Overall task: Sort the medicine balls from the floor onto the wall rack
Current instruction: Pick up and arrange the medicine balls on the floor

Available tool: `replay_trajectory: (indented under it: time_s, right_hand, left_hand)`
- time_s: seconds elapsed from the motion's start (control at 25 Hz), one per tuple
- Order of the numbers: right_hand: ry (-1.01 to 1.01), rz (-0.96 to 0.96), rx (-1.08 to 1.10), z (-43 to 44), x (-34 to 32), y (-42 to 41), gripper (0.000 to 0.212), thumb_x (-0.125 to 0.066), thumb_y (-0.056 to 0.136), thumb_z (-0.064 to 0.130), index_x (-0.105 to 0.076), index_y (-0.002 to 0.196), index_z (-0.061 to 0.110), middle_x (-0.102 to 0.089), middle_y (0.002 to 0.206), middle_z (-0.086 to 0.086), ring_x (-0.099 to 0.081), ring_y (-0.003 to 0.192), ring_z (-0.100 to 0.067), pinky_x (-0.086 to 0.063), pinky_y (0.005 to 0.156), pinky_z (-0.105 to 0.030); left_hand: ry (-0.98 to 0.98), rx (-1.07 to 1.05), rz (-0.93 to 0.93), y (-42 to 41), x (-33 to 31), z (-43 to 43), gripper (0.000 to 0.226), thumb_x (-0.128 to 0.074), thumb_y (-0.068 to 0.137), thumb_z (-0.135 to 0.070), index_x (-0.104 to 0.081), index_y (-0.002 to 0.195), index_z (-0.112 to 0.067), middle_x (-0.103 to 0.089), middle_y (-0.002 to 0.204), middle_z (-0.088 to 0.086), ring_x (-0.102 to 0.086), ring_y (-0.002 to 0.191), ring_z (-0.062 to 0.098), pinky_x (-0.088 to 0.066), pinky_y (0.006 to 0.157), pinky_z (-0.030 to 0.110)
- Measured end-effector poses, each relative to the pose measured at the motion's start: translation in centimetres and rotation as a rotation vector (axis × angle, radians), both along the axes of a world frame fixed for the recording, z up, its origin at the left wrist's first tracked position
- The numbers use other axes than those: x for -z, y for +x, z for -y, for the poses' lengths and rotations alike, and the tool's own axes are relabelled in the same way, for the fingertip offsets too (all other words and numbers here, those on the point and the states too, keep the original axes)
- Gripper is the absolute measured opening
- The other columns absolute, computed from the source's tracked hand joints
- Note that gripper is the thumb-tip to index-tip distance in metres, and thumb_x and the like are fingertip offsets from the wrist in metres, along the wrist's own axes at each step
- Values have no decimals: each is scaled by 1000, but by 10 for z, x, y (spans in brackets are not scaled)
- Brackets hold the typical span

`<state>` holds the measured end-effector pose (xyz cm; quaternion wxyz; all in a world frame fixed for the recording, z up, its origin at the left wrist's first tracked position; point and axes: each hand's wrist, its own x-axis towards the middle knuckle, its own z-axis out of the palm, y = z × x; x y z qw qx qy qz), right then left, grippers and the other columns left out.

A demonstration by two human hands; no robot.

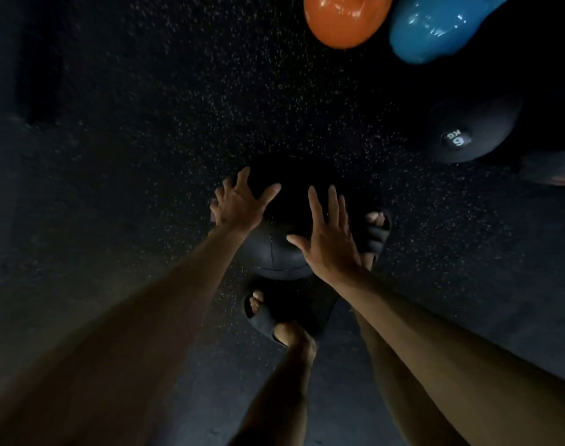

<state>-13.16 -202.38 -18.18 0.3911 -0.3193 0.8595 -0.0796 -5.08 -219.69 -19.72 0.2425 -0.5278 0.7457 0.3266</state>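
Reaching down over a black, round, seamed leather-look medicine ball (pixel 276 252) lying on the dark speckled rubber floor (pixel 145 140), the person is holding both hands spread. The left hand (pixel 239 204) is fanning its fingers wide over the ball's upper left, and the right hand (pixel 331 239) is lying flat with straight fingers on its right side. Neither is curling round it, and the gloom is hiding whether the palms are actually touching. The ball's far half is melting into shadow. One dark slide sandal (pixel 376 235) is peeking out just right of the ball, partly behind the right hand. Well beyond the ball, a glossy orange rounded weight (pixel 342 20) and a glossy blue one (pixel 435 30) are being cut off by the top edge. Right of the ball, apart from it, a second black ball marked "6 KG" (pixel 467 127) is sitting on the floor.
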Motion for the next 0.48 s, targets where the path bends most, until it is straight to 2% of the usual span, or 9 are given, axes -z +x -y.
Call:
replay_trajectory:
  time_s: [0.12, 0.24, 0.4, 0.48]
  right_hand:
    - [20, 36, 20, 27, 4, -39, 93, -52, 93, 61, 9, 159, 35, 11, 168, -9, 4, 154, -34, -28, 117, -60]
    - [105, 70, 31, 56, 15, -96, 83, -37, 96, 67, 5, 160, 34, -1, 168, -11, -8, 153, -35, -25, 116, -58]
    - [139, 155, 453, 91, 46, -175, 67, -29, 102, 60, -20, 159, 27, -32, 158, -19, -33, 143, -39, -30, 116, -49]
    - [104, 119, 491, 87, 42, -192, 62, -30, 104, 55, -25, 157, 24, -35, 155, -20, -36, 141, -39, -32, 114, -49]
  left_hand:
    - [-95, -63, -125, -5, 7, -7, 80, -34, 94, -71, -27, 156, -21, -31, 157, 16, -25, 147, 37, -24, 118, 56]
    - [-250, -96, -295, -12, 2, -29, 82, -34, 92, -71, -31, 155, -18, -23, 162, 15, -18, 151, 31, -23, 121, 52]
    - [-81, -312, -358, -46, -7, -52, 88, -55, 86, -67, -18, 158, -31, -14, 163, 16, -16, 148, 36, -30, 113, 54]
    - [-80, -297, -351, -72, -4, -45, 88, -58, 85, -67, -16, 157, -40, -12, 163, 15, -16, 147, 39, -35, 108, 57]
